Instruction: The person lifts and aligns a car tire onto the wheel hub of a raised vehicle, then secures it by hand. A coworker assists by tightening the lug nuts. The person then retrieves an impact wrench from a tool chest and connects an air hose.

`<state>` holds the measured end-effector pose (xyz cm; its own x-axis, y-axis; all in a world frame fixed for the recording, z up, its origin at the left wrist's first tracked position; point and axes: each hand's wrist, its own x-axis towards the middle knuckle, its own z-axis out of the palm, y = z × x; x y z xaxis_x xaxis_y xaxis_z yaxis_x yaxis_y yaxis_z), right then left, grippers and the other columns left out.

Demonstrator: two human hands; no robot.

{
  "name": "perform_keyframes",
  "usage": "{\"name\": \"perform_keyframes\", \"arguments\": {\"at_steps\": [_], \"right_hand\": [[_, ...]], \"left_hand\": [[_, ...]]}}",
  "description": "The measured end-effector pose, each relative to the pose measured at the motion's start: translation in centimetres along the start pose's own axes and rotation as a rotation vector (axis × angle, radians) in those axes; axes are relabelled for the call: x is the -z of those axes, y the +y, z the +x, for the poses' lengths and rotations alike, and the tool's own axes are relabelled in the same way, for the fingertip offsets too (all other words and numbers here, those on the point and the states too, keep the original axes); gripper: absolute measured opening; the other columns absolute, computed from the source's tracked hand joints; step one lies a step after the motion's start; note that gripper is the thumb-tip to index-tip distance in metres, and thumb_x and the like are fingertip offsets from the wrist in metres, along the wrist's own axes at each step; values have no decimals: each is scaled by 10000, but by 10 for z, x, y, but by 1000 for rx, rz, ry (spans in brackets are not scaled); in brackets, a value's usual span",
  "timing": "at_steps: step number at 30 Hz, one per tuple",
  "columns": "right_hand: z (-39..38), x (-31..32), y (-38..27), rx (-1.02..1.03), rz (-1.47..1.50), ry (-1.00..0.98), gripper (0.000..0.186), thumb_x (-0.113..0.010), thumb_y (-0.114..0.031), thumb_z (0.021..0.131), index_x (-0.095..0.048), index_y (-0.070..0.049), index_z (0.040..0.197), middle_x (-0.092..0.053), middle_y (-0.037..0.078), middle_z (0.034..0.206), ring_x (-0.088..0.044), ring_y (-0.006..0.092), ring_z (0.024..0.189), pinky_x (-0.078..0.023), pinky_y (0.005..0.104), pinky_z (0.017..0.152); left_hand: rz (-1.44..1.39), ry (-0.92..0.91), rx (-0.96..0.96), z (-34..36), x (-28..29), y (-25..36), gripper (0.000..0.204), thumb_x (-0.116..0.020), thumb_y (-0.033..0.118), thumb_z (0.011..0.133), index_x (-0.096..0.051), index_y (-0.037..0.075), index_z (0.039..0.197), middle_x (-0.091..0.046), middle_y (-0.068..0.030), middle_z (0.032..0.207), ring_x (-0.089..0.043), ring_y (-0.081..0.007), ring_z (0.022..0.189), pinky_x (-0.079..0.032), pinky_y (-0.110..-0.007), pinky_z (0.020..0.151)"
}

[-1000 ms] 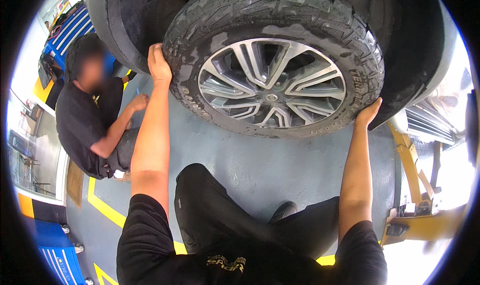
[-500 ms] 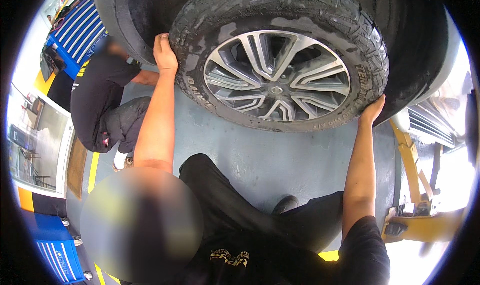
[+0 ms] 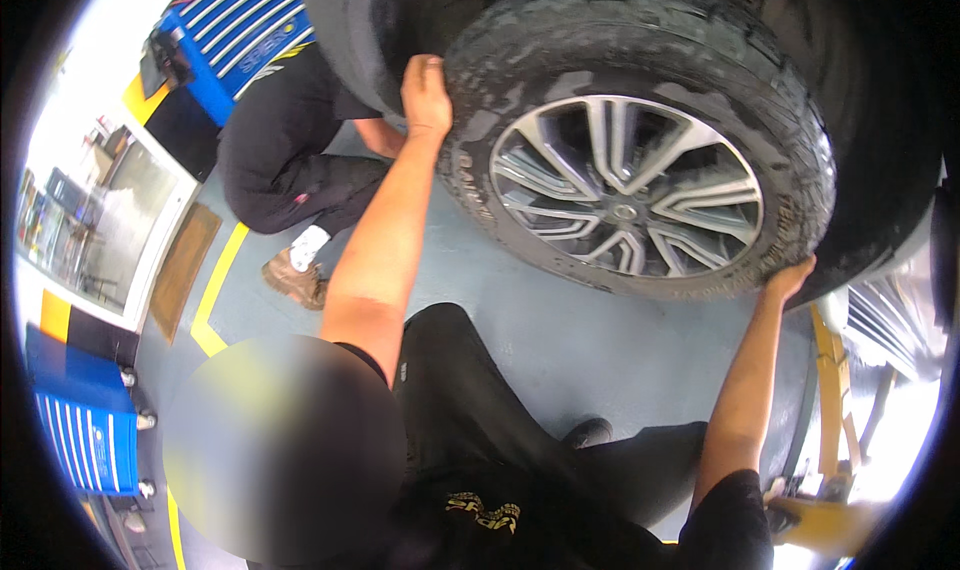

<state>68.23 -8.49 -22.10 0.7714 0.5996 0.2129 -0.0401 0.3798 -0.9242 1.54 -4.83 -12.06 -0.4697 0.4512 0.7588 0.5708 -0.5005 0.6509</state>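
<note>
A large wheel, with a treaded black tire (image 3: 462,150) and a silver-and-dark spoked rim (image 3: 625,185), sits in the dark wheel arch (image 3: 350,25) of a vehicle. My left hand (image 3: 427,98) grips the tire's left side, fingers curved at its edge. My right hand (image 3: 793,277) holds the tire's lower right side, thumb along the sidewall. Both my forearms reach up from the lower edge, over my dark trousers.
A co-worker (image 3: 270,140) in dark clothes crouches at left, head out of sight, near a blue tool chest (image 3: 230,35). Another blue wheeled cabinet (image 3: 85,440) stands lower left by a glass door (image 3: 100,230). A yellow lift arm (image 3: 830,390) is at right, yellow floor lines (image 3: 212,290) at left.
The view has turned, so wheel and hands appear farther right. The co-worker has bent forward toward the vehicle, head now hidden. Both my hands stay on the tire.
</note>
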Motion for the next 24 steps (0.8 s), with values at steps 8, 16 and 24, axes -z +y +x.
{"name": "perform_keyframes", "arguments": {"at_steps": [8, 16, 24], "right_hand": [[-5, -3, -16, -24, -64, -13, 670, -314, -481, 1023, -374, 24, 1460, -462, 123, 1462, -456, 275, 1305, -319, 363, 1111], [0, -3, -9, -11, -27, -40, 576, -291, -417, 1034, -467, -4, 1395, -530, 122, 1373, -501, 262, 1243, -362, 373, 1072], [19, 9, 20, 56, -56, 6, 607, -359, -458, 1003, -484, 10, 1368, -565, 102, 1320, -522, 256, 1210, -373, 351, 1054]], "left_hand": [[48, 42, 22, -3, 0, -2, 338, -441, 280, 972, -608, -14, 966, -648, -209, 923, -610, -354, 905, -451, -388, 843], [22, 27, 30, -1, 1, 2, 288, -485, 233, 949, -598, -31, 927, -624, -238, 954, -582, -423, 937, -447, -448, 838], [-48, 4, 90, 0, 5, 4, 302, -489, 243, 964, -615, -32, 967, -656, -213, 931, -623, -328, 894, -460, -381, 836]]}}
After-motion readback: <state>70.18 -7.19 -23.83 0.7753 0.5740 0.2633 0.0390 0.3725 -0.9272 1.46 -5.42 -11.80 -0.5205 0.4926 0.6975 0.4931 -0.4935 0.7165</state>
